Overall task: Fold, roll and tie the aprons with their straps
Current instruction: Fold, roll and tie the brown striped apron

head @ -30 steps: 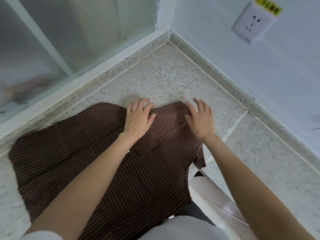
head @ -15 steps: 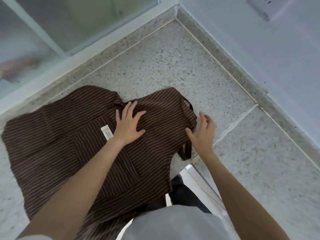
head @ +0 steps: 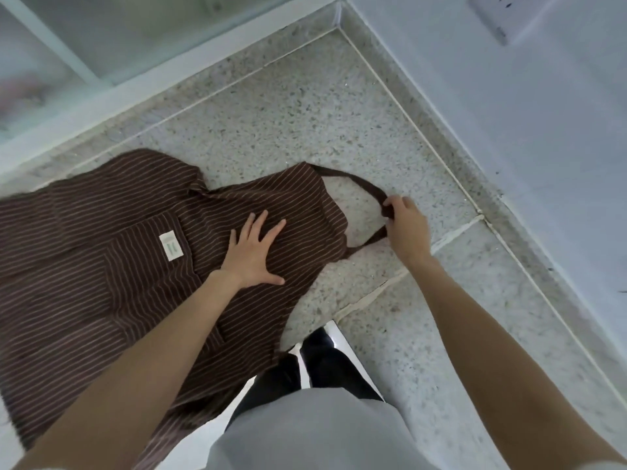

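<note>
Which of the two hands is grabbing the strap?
The right hand. Its fingers curl round the apron's dark neck strap, out past the bib. The left hand grabs nothing: it lies flat, fingers spread, on the striped apron.

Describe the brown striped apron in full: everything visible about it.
The apron is dark brown cloth with thin pale stripes, lying spread and slightly rumpled on a speckled stone counter, its lower edge hanging over the front. A pocket carries a small cream label. A plain brown neck strap loops out from the bib to the right. The left hand presses flat on the bib, fingers spread; the right hand pinches the loop's far end. It is not yet folded or rolled.
</note>
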